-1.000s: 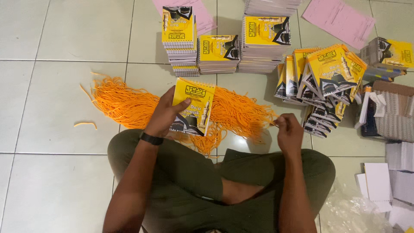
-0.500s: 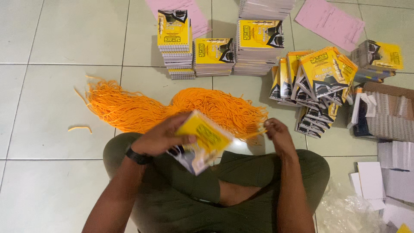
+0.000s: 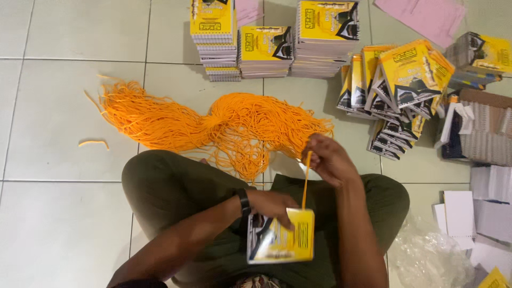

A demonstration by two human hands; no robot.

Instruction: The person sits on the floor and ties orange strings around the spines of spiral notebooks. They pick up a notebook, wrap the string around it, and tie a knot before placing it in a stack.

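While the left hand [image 3: 272, 205] kept its grip clamped on the top edge of a small yellow booklet [image 3: 281, 242], the right hand [image 3: 328, 159] pinched the upper end of a single orange cord [image 3: 305, 181]. That cord ran nearly straight, its long axis near-upright in view, from the booklet's far right corner up to the right fingers. The booklet lay over the lap, near centre, yellow with a dark picture at its left and blurred. Farther off, a tangled orange cord heap [image 3: 213, 125] spread across the tiled floor [image 3: 53, 80], with stacked yellow booklets [image 3: 266, 48] beyond.
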